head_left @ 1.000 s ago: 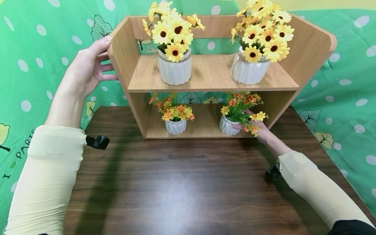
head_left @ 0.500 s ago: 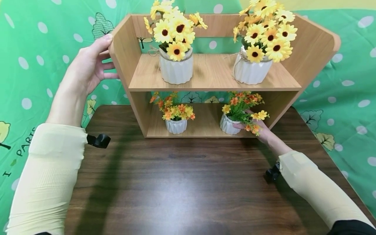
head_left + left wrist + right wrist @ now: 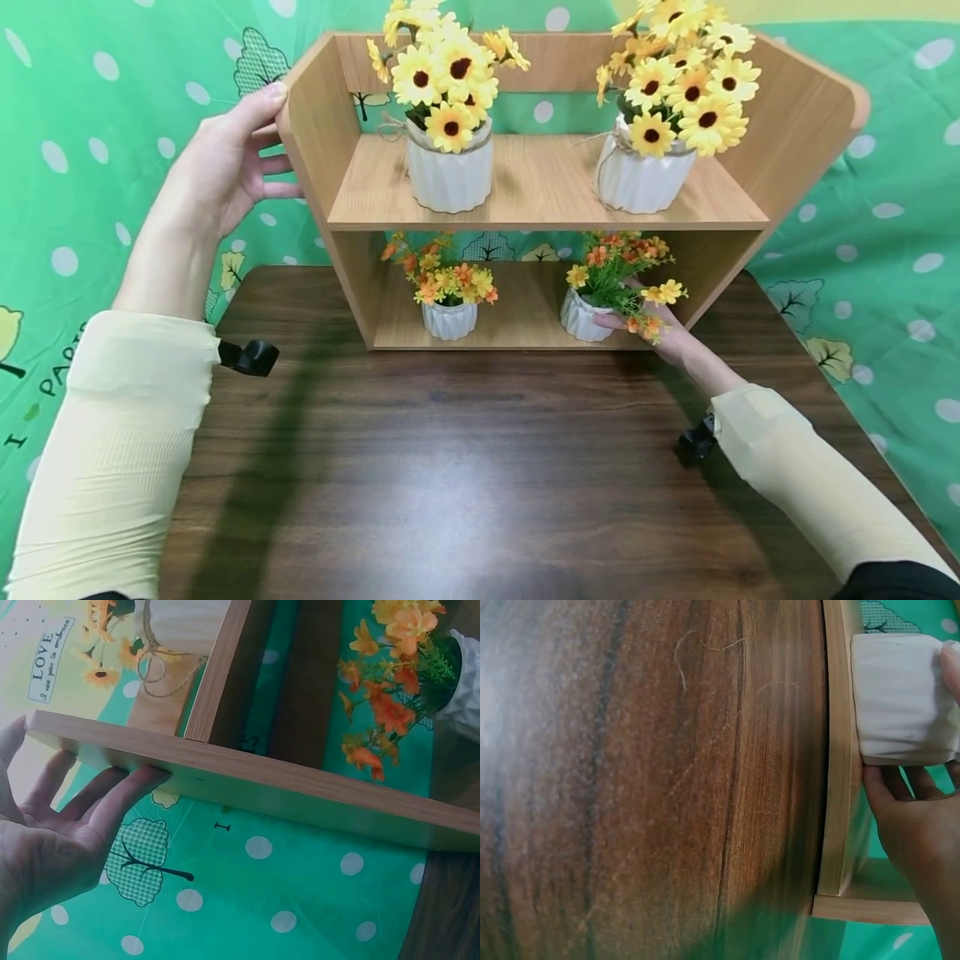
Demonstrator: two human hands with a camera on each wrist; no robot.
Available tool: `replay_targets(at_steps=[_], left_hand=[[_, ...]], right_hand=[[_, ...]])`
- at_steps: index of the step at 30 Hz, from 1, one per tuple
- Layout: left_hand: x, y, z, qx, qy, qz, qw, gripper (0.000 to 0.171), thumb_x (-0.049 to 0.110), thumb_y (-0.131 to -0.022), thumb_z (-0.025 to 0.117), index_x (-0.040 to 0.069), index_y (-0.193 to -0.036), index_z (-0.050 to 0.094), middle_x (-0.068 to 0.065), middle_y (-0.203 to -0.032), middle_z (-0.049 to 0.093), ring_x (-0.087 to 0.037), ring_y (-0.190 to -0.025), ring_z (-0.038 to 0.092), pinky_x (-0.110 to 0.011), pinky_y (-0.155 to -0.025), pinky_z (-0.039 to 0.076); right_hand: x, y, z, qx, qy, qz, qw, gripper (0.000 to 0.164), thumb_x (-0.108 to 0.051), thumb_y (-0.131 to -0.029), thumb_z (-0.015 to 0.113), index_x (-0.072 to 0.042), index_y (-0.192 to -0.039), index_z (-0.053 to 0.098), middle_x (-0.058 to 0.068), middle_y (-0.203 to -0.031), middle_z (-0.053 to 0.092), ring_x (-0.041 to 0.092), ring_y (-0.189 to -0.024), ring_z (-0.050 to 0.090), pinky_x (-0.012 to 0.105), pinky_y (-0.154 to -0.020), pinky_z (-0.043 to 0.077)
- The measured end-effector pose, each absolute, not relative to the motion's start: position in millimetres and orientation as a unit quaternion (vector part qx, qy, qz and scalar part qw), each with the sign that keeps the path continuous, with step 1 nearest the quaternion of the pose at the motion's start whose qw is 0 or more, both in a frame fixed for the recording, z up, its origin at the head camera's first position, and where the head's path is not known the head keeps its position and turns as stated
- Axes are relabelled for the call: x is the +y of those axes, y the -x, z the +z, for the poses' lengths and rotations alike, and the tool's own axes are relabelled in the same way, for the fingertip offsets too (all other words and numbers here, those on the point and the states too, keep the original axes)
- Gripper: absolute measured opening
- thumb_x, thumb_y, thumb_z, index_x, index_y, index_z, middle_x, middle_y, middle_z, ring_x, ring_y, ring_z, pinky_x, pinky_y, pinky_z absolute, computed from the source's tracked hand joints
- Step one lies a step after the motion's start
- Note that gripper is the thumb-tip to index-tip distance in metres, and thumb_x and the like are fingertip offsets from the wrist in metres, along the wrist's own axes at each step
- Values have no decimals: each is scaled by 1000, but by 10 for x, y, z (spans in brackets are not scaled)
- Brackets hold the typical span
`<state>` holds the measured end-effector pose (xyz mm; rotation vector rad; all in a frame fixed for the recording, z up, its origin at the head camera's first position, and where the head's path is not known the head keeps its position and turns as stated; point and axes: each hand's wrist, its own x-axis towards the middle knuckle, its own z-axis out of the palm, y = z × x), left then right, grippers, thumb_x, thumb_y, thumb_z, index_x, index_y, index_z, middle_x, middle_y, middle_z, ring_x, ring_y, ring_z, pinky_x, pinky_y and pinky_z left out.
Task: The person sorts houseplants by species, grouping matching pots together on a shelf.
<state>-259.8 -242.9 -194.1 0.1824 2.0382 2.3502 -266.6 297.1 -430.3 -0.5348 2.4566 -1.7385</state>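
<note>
On the table stands a two-tier wooden shelf [image 3: 540, 226]. My left hand [image 3: 217, 171] rests against the outside of its left side panel, thumb at the edge; in the left wrist view the fingertips [image 3: 154, 777] touch the panel. Inside the lower tier, my right hand [image 3: 663, 330] holds a small white flowerpot [image 3: 583, 319] with orange and yellow flowers, which partly cover the hand. The right wrist view has this pot [image 3: 904, 705] between thumb and fingers, its base at the shelf board. A similar small flowerpot [image 3: 450, 321] sits to the left on that tier.
Two larger white pots of yellow daisies, one left [image 3: 450, 177] and one right [image 3: 643, 179], stand on the upper tier. A dark wooden table [image 3: 450, 467] lies in front. Behind hangs a green dotted cloth [image 3: 840, 200].
The view shifts slightly. Both hands keep their places on the shelf and the flowerpot, and the pots stay where they were.
</note>
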Motion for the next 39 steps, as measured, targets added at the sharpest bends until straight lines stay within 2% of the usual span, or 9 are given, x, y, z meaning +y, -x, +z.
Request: replay_targets(at_steps=[5,11,15,21,24,28,30,34,39], left_hand=[[-2434,2590,-1922,653,-64,755,12,45,39,-97,68,29,-141,63,-3,-155,47,-39,-132,52,-38,-68,66],[-2453,2557,-1912,650,-69,757,3,44,38,-98,69,27,-141,63,-3,-152,49,-35,-122,60,-38,-67,66],[-2445,2536,-1917,662,-66,747,-7,45,40,-97,68,26,-140,63,-2,-150,51,-32,-119,61,-36,-67,66],[-2404,2535,-1931,681,-62,729,-22,48,45,-98,66,23,-140,63,-3,-147,54,-29,-117,63,-31,-68,65],[-2377,2533,-1948,696,-55,716,-24,52,50,-98,64,23,-142,61,-5,-149,54,-27,-120,64,-29,-70,65],[-2370,2510,-1977,719,-51,692,-28,55,56,-99,61,26,-145,58,-8,-153,51,-25,-122,65,-26,-71,64],[-2387,2490,-1990,730,-52,681,-27,56,57,-99,59,27,-146,57,-10,-155,49,-24,-122,66,-25,-72,64],[-2443,2446,-2018,772,-56,633,-25,59,60,-100,55,28,-149,55,-10,-156,50,-18,-117,70,-23,-74,63],[-2497,2378,-2074,827,-73,557,-16,64,60,-102,50,20,-152,52,-10,-157,51,-7,-110,70,-20,-78,63]], right_hand=[[2971,2633,-4264,810,171,-557,66,61,-12,-104,59,-5,-158,31,-5,-148,48,-3,-126,53,15,-101,45],[2948,2645,-4218,845,120,-512,99,86,-27,-98,70,-24,-166,17,-1,-173,18,20,-158,20,56,-128,20],[2951,2642,-4199,846,115,-508,110,88,-29,-96,75,-26,-165,20,-3,-172,21,23,-159,19,60,-128,20],[3028,2560,-4189,835,146,-516,125,70,-18,-98,72,-13,-159,37,8,-155,51,7,-137,52,30,-112,49],[3065,2507,-4199,862,148,-474,99,67,-24,-97,74,-12,-155,43,9,-146,59,-6,-122,55,14,-100,47],[3098,2443,-4193,881,137,-446,83,77,-24,-95,77,-13,-159,36,15,-152,52,0,-129,53,8,-98,44],[3104,2415,-4179,859,123,-484,111,81,-14,-96,74,-11,-162,28,21,-159,43,19,-138,53,18,-105,50],[3122,2343,-4112,881,87,-450,119,93,-23,-95,77,-3,-163,18,28,-163,32,46,-147,39,51,-115,46],[3178,2259,-3977,933,83,-342,73,110,-36,-83,87,-3,-163,18,29,-163,32,48,-150,32,65,-119,33]])
